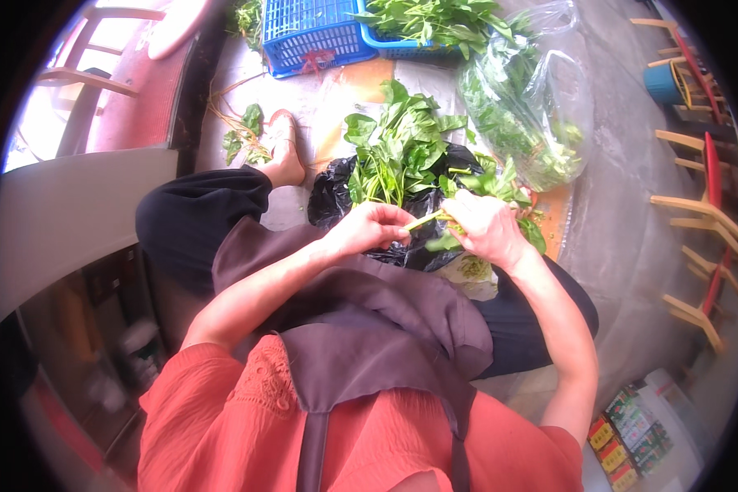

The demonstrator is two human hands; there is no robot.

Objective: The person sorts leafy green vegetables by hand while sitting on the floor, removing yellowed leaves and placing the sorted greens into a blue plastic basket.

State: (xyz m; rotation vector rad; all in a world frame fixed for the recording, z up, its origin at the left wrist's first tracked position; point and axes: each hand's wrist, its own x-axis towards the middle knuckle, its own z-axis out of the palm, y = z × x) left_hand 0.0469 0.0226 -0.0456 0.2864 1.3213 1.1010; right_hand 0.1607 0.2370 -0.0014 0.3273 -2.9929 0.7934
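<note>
Both hands meet over a black plastic bag [331,184] lying between my legs. My left hand [372,227] pinches one end of a green stem [424,220] between thumb and fingers. Around the stem's other end closes my right hand [483,224], with leaves of the sprig showing below and beyond it. A pile of leafy greens [400,141] with pale green stems rests on the black bag, just past my left hand. More loose leaves [498,181] lie behind my right hand, partly hidden by it.
A blue plastic crate [313,37] stands at the far side beside a blue basket [393,43] heaped with greens. To the right sits a clear plastic bag [529,117] of greens. Stripped stalks [221,101] lie near my left foot [286,147]. Wooden chairs [695,209] line the right.
</note>
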